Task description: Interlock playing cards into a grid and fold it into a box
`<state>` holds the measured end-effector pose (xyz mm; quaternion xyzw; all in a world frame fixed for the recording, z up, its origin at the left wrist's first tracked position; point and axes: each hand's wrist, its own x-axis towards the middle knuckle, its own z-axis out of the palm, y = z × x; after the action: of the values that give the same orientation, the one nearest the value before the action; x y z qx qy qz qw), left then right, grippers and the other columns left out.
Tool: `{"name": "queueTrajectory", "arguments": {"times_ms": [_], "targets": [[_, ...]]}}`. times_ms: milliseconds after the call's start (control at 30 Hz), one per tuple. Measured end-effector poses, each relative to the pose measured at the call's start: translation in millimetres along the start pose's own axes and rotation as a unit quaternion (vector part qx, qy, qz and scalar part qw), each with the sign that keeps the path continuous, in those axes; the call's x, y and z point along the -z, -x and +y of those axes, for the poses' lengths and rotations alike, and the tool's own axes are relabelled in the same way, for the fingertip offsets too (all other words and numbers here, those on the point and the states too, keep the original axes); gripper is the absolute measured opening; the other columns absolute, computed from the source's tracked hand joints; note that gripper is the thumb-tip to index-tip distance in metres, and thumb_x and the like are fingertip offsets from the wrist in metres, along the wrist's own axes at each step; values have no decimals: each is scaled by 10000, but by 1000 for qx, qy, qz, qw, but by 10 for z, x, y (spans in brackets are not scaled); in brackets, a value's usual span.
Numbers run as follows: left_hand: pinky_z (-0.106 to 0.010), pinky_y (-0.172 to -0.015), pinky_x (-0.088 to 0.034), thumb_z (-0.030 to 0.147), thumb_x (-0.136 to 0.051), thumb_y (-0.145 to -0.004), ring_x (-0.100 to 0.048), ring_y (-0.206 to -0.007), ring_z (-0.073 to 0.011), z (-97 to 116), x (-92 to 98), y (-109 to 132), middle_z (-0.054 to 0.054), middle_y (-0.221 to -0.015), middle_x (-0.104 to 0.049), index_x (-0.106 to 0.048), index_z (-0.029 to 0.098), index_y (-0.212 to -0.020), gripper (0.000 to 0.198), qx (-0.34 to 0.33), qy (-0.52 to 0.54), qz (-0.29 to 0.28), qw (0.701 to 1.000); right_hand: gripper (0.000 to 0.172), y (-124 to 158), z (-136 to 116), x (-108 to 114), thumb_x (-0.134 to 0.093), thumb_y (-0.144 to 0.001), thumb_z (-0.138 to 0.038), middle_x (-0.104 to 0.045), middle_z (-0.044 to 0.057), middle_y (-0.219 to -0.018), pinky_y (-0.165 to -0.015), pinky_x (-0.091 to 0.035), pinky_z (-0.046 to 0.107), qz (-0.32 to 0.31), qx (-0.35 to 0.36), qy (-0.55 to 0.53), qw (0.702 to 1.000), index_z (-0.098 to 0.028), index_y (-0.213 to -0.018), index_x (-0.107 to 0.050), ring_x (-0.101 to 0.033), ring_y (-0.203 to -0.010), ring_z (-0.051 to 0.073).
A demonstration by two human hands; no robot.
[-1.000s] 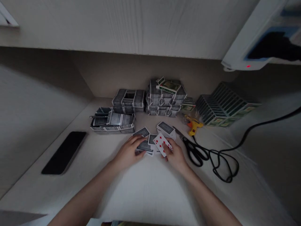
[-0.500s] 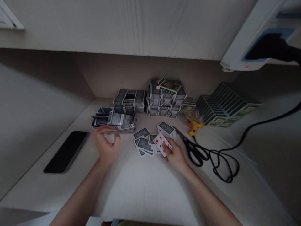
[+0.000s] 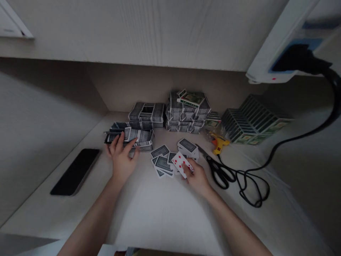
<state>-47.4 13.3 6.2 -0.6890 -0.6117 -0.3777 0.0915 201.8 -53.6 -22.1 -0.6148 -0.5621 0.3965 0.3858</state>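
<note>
My right hand (image 3: 196, 176) pinches a playing card (image 3: 180, 163), its red diamonds facing up, just over a loose spread of cards (image 3: 163, 164) lying back side up. Behind that hand is a small stack of cards (image 3: 188, 145). My left hand (image 3: 122, 156) has its fingers spread over the front of an open box made of patterned cards (image 3: 144, 144). Folded cards (image 3: 141, 135) and a thin dark stick-like thing (image 3: 111, 132) lie in this box. Whether the left fingertips touch the box or the cards I cannot tell.
A black phone (image 3: 76, 172) lies at left. Card-built boxes (image 3: 188, 113) are stacked at the back, a small card packet (image 3: 191, 99) on top. To the right are black-handled scissors (image 3: 218, 174), a yellow glue gun (image 3: 220, 143), its looped cord (image 3: 253, 173) and rows of card packs (image 3: 255, 122).
My left hand has moved up and slightly right onto the box, its curled fingers now spreading out. My right hand has stayed nearly in place with the card.
</note>
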Motion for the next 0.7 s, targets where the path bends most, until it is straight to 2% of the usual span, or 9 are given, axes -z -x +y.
{"name": "queueTrajectory", "arguments": {"times_ms": [100,233,367,400,467,533,567,633,700], "targets": [[-537,-1057,-93,266,-552,-788,-472,-1162,-249,-19,26,4,-85,-1293,-511,-571,256,-1103,316,6,21,11,1000,237,4,-4,3,-414,-825,-388,-623,25,-681,-355,-406,209,-6,5,4,1000,-189,-895,-522,-561,-466,136],[-496,-1086,-102,159,-472,-793,-551,-1089,-198,-5,90,21,-44,-1195,-593,-592,245,-970,230,1,101,30,994,249,5,1,7,-416,-823,-398,-610,10,-631,-362,-406,213,-7,8,8,1000,-189,-902,-526,-558,-455,138],[-455,-1032,-297,84,-429,-780,-569,-1055,-185,-35,178,-114,-86,-1093,-624,-457,184,-1105,341,51,158,143,976,249,1,-1,15,-420,-820,-406,-593,-6,-568,-359,-401,214,-9,10,7,1000,-196,-892,-532,-533,-430,137],[-434,-1006,-341,69,-441,-763,-522,-1121,-197,-71,202,-190,-96,-1119,-605,-459,178,-1103,357,48,138,138,980,243,0,-2,17,-419,-821,-401,-587,-11,-555,-359,-400,214,-9,13,10,1000,-197,-889,-532,-524,-417,133],[-436,-1030,-308,56,-497,-712,-386,-1243,-250,-171,240,-379,-100,-1183,-562,-545,165,-1006,317,7,47,73,996,226,-2,0,17,-418,-823,-390,-581,-15,-552,-360,-401,212,-8,21,17,1000,-200,-874,-530,-515,-404,126],[-458,-1014,-315,56,-501,-703,-374,-1238,-294,-272,259,-585,-119,-1218,-532,-568,114,-1030,338,-14,-28,0,1000,213,-3,10,13,-421,-823,-386,-588,-9,-583,-367,-412,210,-4,26,22,999,-203,-851,-527,-531,-423,127],[-455,-981,-348,62,-504,-704,-436,-1180,-297,-310,263,-681,-125,-1175,-560,-562,90,-1066,368,-24,-59,-59,996,210,-5,18,10,-425,-820,-388,-595,-5,-607,-375,-422,210,-2,28,23,999,-205,-844,-526,-547,-444,131],[-413,-902,-414,70,-484,-727,-556,-1014,-252,-346,265,-840,-94,-1039,-629,-568,100,-1096,380,-37,-105,-165,980,212,-11,37,1,-431,-817,-395,-603,0,-633,-384,-435,213,0,28,22,999,-207,-839,-527,-571,-472,139],[-386,-822,-451,137,-453,-792,-597,-902,-229,-334,275,-944,-71,-899,-655,-603,113,-1052,301,-33,-168,-226,959,217,-20,56,-6,-428,-818,-396,-608,2,-638,-390,-439,217,-5,28,20,999,-206,-840,-530,-583,-474,142]]}}
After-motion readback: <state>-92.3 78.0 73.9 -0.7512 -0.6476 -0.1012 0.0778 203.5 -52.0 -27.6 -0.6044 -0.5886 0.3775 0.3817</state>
